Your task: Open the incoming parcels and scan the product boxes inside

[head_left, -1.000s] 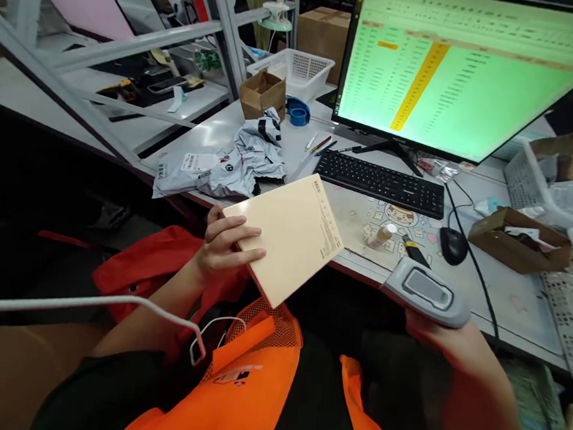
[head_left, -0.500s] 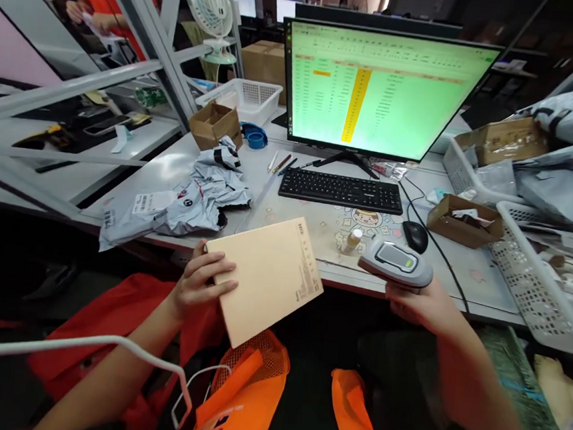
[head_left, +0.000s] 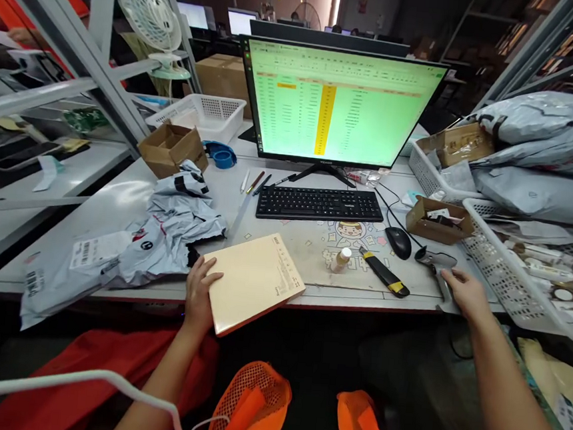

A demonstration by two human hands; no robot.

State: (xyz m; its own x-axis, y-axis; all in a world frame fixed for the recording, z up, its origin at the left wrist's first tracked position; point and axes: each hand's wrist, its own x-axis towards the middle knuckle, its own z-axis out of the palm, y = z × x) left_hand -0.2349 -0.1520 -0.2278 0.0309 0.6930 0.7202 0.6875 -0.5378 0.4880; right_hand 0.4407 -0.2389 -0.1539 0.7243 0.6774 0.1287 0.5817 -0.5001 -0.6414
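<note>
My left hand point(head_left: 201, 294) grips the left side of a flat cream box point(head_left: 255, 282), its fingers on the top face. The box is tilted, its far part over the desk's front edge and its near part overhanging. At the right, my right hand point(head_left: 465, 292) has its fingers closed on the handle of a grey barcode scanner point(head_left: 442, 275), which lies on its side at desk level. Between the hands are a small bottle with a white cap point(head_left: 341, 260) and a black and yellow utility knife point(head_left: 385, 274).
A torn grey mailer bag point(head_left: 149, 230) lies left of the box. Behind are a keyboard point(head_left: 320, 204), a mouse point(head_left: 398, 242) and a monitor point(head_left: 335, 112). White baskets point(head_left: 501, 281) and stacked grey parcels point(head_left: 544, 191) line the right. A small open carton point(head_left: 172, 148) stands back left.
My right hand has moved right and down with the scanner, from above the desk to its right side. The utility knife has come into sight. The box is lower and flatter.
</note>
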